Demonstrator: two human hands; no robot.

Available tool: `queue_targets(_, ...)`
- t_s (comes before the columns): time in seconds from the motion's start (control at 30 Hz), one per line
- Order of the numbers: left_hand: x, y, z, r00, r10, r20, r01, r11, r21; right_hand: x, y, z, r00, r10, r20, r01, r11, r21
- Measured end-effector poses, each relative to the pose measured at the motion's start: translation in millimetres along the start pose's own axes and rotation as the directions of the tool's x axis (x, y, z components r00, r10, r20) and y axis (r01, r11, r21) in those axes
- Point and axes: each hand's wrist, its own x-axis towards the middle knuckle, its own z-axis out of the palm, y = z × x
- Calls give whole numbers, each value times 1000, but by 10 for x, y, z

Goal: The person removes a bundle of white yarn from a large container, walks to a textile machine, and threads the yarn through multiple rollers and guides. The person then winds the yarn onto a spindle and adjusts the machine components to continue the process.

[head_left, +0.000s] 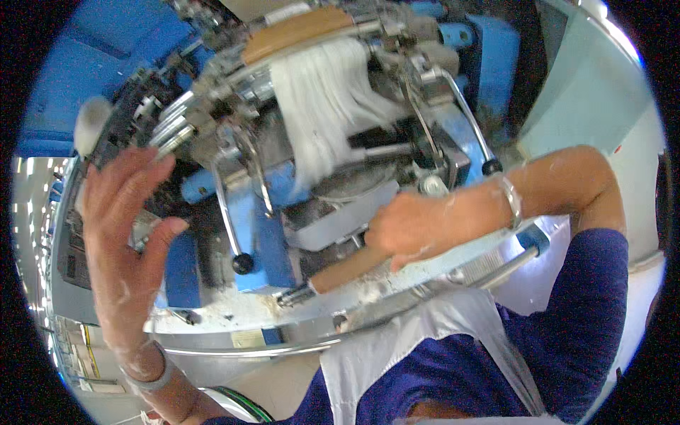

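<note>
My left hand (127,212) is raised at the left beside the machine, fingers spread and thumb apart, with nothing in it. My right hand (418,227) is closed around a brown roller (350,271) with a metal end that points to the lower left. That roller lies slantwise above the machine's pale front ledge, its upper end hidden in my fist. Behind it rests a grey metal bar (343,218). Strands of white fibre (319,99) hang down from the middle of the machine, blurred at their lower ends.
Two chrome levers with black knobs, the left lever (225,216) and the right lever (464,110), stick out toward me. Several metal rollers (173,127) sit at the left. A tan curved piece (297,34) tops the machine. A metal rail (255,350) runs along the front.
</note>
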Motion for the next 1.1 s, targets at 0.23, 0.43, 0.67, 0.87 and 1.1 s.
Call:
queue_targets(0.23,-150,-126,-86,989,-138,-53,136,990,-43,-49,-149,22,968,-64,-242,50,997,-64)
queue_targets(0.43,-198,-394,-78,971,-210,-115,204,977,-69,-299,-110,-657,745,-410,-526,-12,780,-626)
queue_targets(0.67,-10,-543,38,945,-285,-159,247,943,-224,-180,755,-1512,624,-113,-773,-383,818,-429)
queue_targets(0.87,277,-563,244,958,-240,-157,180,930,-319,181,1506,-1654,608,-9,-794,-415,849,-328)
queue_targets(1.1,811,-833,815,984,-123,-131,74,940,-332,346,1876,-1542,684,-22,-729,-371,850,-374)
